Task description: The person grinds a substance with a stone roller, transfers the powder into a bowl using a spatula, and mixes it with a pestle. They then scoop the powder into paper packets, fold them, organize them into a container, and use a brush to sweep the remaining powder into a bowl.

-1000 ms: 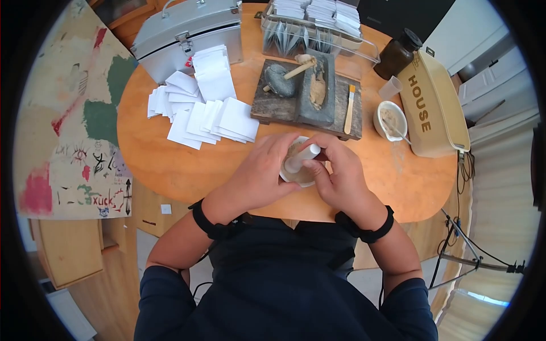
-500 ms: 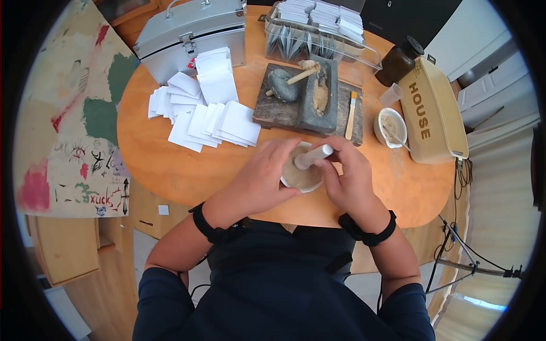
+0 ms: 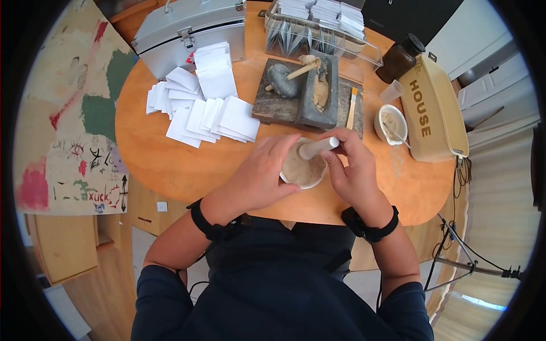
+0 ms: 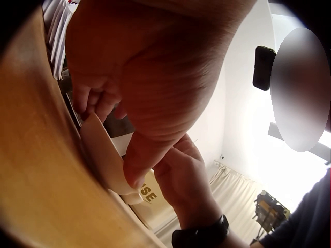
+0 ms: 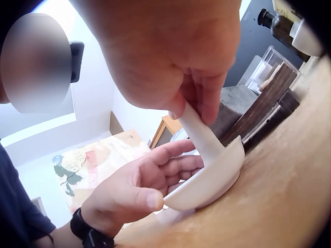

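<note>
A white mortar [image 3: 312, 186] with beige powder [image 3: 297, 168] in it stands near the table's front edge. My left hand [image 3: 257, 170] holds it from the left, thumb at the near rim and fingers round the far side. Between thumb and fingers, my right hand [image 3: 354, 173] pinches the upper part of a white pestle [image 3: 314, 150]. The pestle leans toward the upper right, its lower end down in the mortar. From the right wrist view, the pestle [image 5: 202, 137] slants into the mortar [image 5: 214, 186], which sits on the tabletop.
Beyond the hands, a stone grinding trough [image 3: 310, 113] and stone wheel [image 3: 282, 80] rest on a dark board beside a brush [image 3: 351, 108]. White paper packets [image 3: 239, 119] lie left. A second bowl [image 3: 379, 126] with a spoon stands right, near a beige HOUSE box [image 3: 435, 113].
The right hand has shifted right with the pestle, which tilts further toward the upper right. More of the powder shows in the mortar. The left hand keeps its hold on the mortar.
</note>
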Available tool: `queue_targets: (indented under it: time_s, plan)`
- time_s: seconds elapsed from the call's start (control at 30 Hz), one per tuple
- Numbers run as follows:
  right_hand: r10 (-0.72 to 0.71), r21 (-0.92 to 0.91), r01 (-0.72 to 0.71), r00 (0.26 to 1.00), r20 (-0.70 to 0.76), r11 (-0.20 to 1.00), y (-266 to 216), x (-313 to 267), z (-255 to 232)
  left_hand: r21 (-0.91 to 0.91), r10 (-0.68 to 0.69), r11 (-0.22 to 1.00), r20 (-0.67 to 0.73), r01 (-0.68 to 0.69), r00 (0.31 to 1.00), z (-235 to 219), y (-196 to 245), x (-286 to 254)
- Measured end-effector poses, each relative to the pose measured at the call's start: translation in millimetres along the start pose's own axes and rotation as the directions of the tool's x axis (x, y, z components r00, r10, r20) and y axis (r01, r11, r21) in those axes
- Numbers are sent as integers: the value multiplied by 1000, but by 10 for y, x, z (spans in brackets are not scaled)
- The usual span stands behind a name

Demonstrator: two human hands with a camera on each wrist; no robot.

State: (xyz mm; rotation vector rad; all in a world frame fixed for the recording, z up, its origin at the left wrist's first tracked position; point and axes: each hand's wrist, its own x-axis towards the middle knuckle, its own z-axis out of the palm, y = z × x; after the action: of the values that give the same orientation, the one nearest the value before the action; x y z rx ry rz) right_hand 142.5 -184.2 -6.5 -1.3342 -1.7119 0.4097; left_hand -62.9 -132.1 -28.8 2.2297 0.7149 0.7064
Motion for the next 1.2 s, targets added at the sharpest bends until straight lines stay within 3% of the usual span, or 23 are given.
queue_targets:
  time_s: [0.23, 0.33, 0.4, 0.57, 0.7, 1.13, 1.2]
  plan:
    - [34, 37, -33, 999, -33, 999, 36, -74, -119, -1, 16, 1000, 6, -16, 1000, 9, -23, 10]
    - [-17, 26, 17, 1000, -6, 1000, 16, -74, -121, -11, -8, 1000, 3, 8, 1000, 7, -11, 7]
    - [29, 104, -24, 998, -51, 994, -6, -82, -154, -7, -17, 1000, 11, 17, 1000, 0, -2, -7]
    - [-4, 43, 5, 1000, -16, 999, 48, -149, -140, -2, -10, 1000, -3, 10, 1000, 17, -28, 17]
    - [72, 105, -67, 996, -49, 992, 30, -193, -208, 1, -14, 1000, 9, 14, 1000, 0, -14, -12]
    - [65, 115, -64, 998, -4, 991, -38, -295, -125, -17, -29, 999, 24, 29, 999, -2, -7, 10]
    - [81, 170, -70, 995, -60, 983, -100, -293, -162, -11, -23, 1000, 26, 23, 999, 0, -5, -1]
